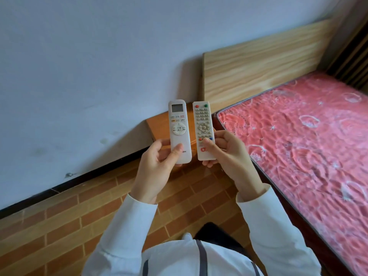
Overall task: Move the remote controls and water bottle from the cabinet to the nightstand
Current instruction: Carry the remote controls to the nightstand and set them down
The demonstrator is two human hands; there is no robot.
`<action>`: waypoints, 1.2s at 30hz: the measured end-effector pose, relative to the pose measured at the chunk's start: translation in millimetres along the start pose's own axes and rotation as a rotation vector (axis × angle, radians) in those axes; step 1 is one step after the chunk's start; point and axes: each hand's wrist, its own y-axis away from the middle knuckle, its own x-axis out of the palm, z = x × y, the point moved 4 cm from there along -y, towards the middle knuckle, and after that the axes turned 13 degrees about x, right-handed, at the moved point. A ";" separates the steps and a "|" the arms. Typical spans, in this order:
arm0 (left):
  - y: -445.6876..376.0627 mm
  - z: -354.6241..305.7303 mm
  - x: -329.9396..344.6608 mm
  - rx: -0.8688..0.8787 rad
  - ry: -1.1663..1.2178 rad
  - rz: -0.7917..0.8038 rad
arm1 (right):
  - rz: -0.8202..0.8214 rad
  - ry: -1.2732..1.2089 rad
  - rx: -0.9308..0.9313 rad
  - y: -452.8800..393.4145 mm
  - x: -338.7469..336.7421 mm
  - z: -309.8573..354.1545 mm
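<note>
- The left hand is closed on the lower end of a white remote with a display, thumb pressed across its face and fingers curled behind.
- The right hand is closed on the lower end of a white remote with many small buttons, thumb over the coloured keys and fingers wrapped round the right edge.
- Both remotes stand nearly upright, faces toward the camera, side by side with a thin gap between them; neither touches the other.
- Directly beyond the two hands, partly hidden behind the remotes, lies the orange wooden top of the nightstand. Only its left strip and a sliver between the remotes show. Its far edge meets the pale wall.
- To the right of the right hand runs the dark edge of the bed, with a pink quilted mattress near the knuckles.
- Beyond and to the right of the hands, the light wooden headboard rises against the wall, its left edge just beyond the remotes' tops.
- Left of the left hand and beneath both wrists is open brick-patterned floor, bounded by a black baseboard along the wall.
- White sleeves cover both forearms.
- No water bottle or cabinet shows in this view.
</note>
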 end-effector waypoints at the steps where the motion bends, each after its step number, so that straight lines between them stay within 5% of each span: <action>1: -10.5 3.3 1.0 -0.013 -0.003 -0.008 | 0.007 0.004 0.012 -12.9 0.0 0.9; 23: -281.3 84.7 48.4 -0.254 0.029 -0.346 | 0.331 0.176 0.135 -350.3 -2.3 51.0; 36: -393.7 198.2 32.1 -0.417 -0.092 -0.422 | 0.414 0.266 0.293 -497.9 59.2 -3.0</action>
